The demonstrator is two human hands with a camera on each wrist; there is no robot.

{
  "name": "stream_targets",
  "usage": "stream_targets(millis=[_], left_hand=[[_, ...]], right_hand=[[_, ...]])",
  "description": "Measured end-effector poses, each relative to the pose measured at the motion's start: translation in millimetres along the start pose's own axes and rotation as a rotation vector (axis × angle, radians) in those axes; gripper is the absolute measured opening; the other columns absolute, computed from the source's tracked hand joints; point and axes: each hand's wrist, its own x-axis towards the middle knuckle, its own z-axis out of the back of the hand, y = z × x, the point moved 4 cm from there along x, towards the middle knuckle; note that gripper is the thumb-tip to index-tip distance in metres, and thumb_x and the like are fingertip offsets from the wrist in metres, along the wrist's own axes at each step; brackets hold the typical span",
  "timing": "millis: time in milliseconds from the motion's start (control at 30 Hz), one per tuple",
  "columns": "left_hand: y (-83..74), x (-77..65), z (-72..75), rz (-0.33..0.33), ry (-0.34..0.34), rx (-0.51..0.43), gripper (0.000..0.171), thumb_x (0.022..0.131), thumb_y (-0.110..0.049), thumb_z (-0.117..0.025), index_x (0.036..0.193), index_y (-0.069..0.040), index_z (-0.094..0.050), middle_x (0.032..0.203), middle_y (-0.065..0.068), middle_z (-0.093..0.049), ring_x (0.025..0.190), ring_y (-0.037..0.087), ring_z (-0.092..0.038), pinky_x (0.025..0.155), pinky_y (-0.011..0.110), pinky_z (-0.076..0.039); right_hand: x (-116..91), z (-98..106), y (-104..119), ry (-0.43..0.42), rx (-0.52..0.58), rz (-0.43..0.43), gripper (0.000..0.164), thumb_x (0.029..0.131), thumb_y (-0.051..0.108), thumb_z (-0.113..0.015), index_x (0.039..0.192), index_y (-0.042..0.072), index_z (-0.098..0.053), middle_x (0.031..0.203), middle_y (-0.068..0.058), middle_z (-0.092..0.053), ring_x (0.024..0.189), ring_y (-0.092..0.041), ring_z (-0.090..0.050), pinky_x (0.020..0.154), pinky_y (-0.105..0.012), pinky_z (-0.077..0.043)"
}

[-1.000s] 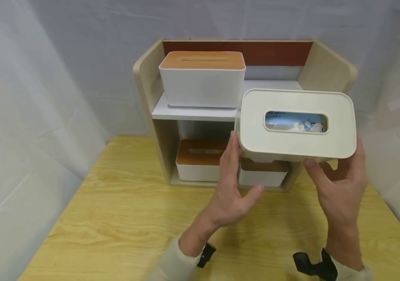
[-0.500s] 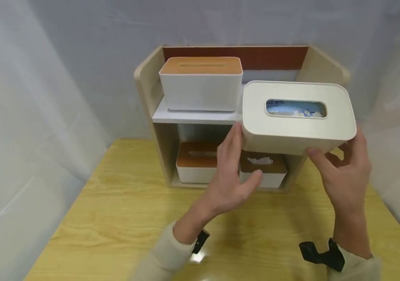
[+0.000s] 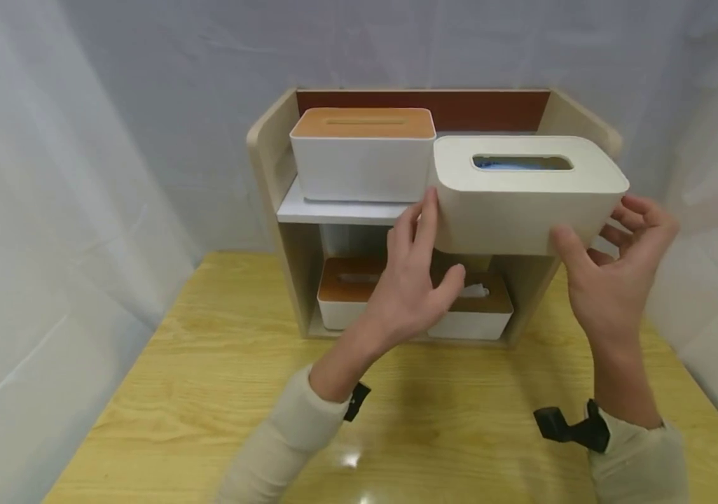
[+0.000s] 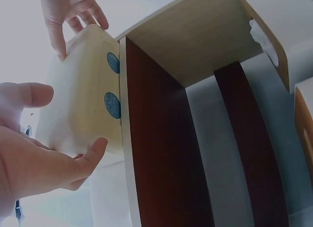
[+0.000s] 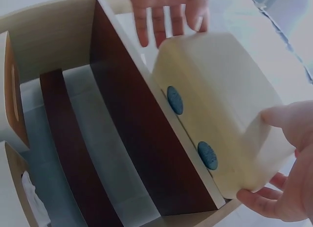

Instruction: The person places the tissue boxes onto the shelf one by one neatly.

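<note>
A cream tissue box (image 3: 529,217) with a slotted lid is held at the upper shelf's (image 3: 340,212) front edge, right half. Something blue shows through its slot. My right hand (image 3: 617,273) grips its right end, thumb on the front face and fingers round the side. Against the left end lie the straight fingers of my left hand (image 3: 412,273), the thumb standing free of it. Two round holes in the box's underside (image 4: 90,102) face down in the left wrist view. How far its back part reaches over the shelf is hidden in the head view.
The wooden shelf unit (image 3: 262,140) stands on a yellow wood-grain table (image 3: 207,392). A white tissue box with an orange lid (image 3: 361,164) sits upper left. Below are a brown-lidded box (image 3: 340,308) and another box (image 3: 468,323) with tissue poking out.
Both hands have raised the cream box slightly and tipped it more level, so its front face now shows more and its lid less. The box now sits closer to the upper shelf.
</note>
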Motion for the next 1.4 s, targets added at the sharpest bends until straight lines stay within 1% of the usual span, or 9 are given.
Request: stream_targets(millis=[167, 300, 400, 500, 667, 767, 933, 1133, 1400], left_hand=[[4.5, 10.2, 0.8, 0.044, 0.041, 0.008, 0.088, 0.092, -0.015, -0.058, 0.160, -0.008, -0.001, 0.158, 0.018, -0.017, 0.142, 0.028, -0.021, 0.114, 0.044, -0.033], [8.7, 17.0, 0.0, 0.004, 0.026, 0.019, 0.087, 0.092, -0.012, -0.059, 0.159, -0.006, -0.005, 0.160, 0.015, -0.020, 0.144, 0.025, -0.024, 0.119, 0.040, -0.025], [12.2, 20.4, -1.6, -0.036, 0.006, 0.029, 0.082, 0.091, -0.009, -0.059, 0.157, -0.004, -0.010, 0.159, 0.015, -0.024, 0.144, 0.023, -0.026, 0.121, 0.036, -0.021], [16.3, 22.3, -4.3, -0.027, 0.009, 0.049, 0.080, 0.092, -0.010, -0.058, 0.157, -0.005, -0.012, 0.158, 0.016, -0.025, 0.144, 0.025, -0.027, 0.119, 0.038, -0.024], [22.5, 27.5, -7.8, 0.039, 0.036, 0.108, 0.083, 0.094, -0.013, -0.057, 0.160, -0.010, -0.006, 0.155, 0.019, -0.023, 0.138, 0.032, -0.029, 0.111, 0.045, -0.037], [25.2, 31.8, -7.9, 0.080, 0.057, 0.155, 0.085, 0.096, -0.015, -0.056, 0.161, -0.012, -0.002, 0.155, 0.020, -0.023, 0.136, 0.034, -0.030, 0.107, 0.045, -0.041], [28.2, 36.7, -7.1, 0.116, 0.082, 0.222, 0.085, 0.097, -0.018, -0.056, 0.161, -0.012, 0.000, 0.156, 0.020, -0.021, 0.139, 0.034, -0.030, 0.110, 0.043, -0.038], [30.1, 35.8, -4.7, 0.150, 0.088, 0.242, 0.086, 0.098, -0.019, -0.056, 0.160, -0.010, 0.002, 0.158, 0.019, -0.020, 0.142, 0.032, -0.028, 0.115, 0.042, -0.032], [29.5, 33.2, -0.5, 0.138, 0.075, 0.253, 0.087, 0.097, -0.019, -0.057, 0.160, -0.006, 0.002, 0.157, 0.021, -0.020, 0.140, 0.033, -0.031, 0.114, 0.043, -0.034]], right_hand=[[4.4, -3.8, -0.9, 0.009, -0.167, 0.065, 0.057, 0.086, 0.014, -0.072, 0.135, 0.016, -0.042, 0.130, -0.002, -0.048, 0.112, -0.017, -0.053, 0.084, -0.027, -0.044], [8.3, -6.5, -2.0, 0.026, -0.276, 0.094, 0.050, 0.089, 0.016, -0.070, 0.133, 0.015, -0.047, 0.129, 0.005, -0.048, 0.111, -0.013, -0.051, 0.087, -0.024, -0.044], [10.6, -8.0, -3.3, 0.021, -0.351, 0.121, 0.040, 0.089, 0.016, -0.068, 0.127, 0.009, -0.055, 0.125, 0.011, -0.045, 0.109, -0.009, -0.050, 0.086, -0.022, -0.046], [12.2, -8.2, -5.6, 0.006, -0.394, 0.158, 0.033, 0.089, 0.014, -0.066, 0.120, 0.004, -0.060, 0.121, 0.014, -0.043, 0.106, -0.006, -0.049, 0.083, -0.020, -0.048], [16.2, -9.1, -9.4, 0.003, -0.404, 0.192, 0.028, 0.088, 0.009, -0.063, 0.113, -0.003, -0.062, 0.121, 0.015, -0.042, 0.103, -0.005, -0.049, 0.080, -0.016, -0.048], [19.7, -12.1, -10.7, 0.021, -0.397, 0.187, 0.027, 0.087, 0.004, -0.060, 0.113, -0.005, -0.063, 0.121, 0.014, -0.042, 0.103, -0.006, -0.048, 0.079, -0.014, -0.048], [23.5, -19.4, -15.0, 0.038, -0.371, 0.156, 0.030, 0.085, -0.002, -0.058, 0.114, -0.007, -0.062, 0.120, 0.010, -0.043, 0.103, -0.008, -0.047, 0.080, -0.014, -0.047], [22.7, -26.0, -18.6, 0.044, -0.331, 0.141, 0.033, 0.084, 0.000, -0.060, 0.117, -0.004, -0.062, 0.121, 0.008, -0.045, 0.104, -0.010, -0.049, 0.083, -0.018, -0.048], [20.2, -29.3, -18.2, 0.052, -0.288, 0.126, 0.030, 0.085, 0.005, -0.064, 0.114, 0.000, -0.065, 0.127, 0.002, -0.049, 0.106, -0.012, -0.052, 0.086, -0.022, -0.050]])
